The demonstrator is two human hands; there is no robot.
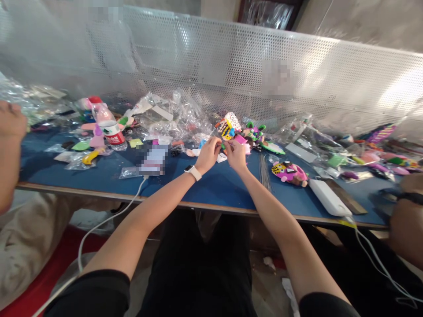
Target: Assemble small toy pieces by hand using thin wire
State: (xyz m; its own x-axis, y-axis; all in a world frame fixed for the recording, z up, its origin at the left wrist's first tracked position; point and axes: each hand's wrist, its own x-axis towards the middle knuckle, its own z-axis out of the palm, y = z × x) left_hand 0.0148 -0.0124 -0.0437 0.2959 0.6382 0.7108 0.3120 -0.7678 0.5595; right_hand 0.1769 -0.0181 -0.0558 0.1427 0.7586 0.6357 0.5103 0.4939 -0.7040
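Observation:
My left hand (210, 154), with a pale watch (193, 171) on its wrist, and my right hand (235, 154) meet above the blue table (218, 189). Both have their fingers pinched together around something small. A bit of green shows between the fingertips; its kind is too small to make out. Just behind them lie a yellow-and-black striped clay figure (226, 130) and a green-and-dark clay figure (254, 133). Pink clay (243, 141) sits beside my right fingers. To the right of my right hand, thin wires (264, 171) lie in a bundle.
A bottle with a red label (112, 132) stands left, near a phone (154, 159) on a cable. At right lie a pink-and-yellow clay figure (289, 173) and a white power bank (328, 197). Plastic bags (175, 114) line a perforated metal panel (211, 57). Other people's arms (9, 154) flank both sides.

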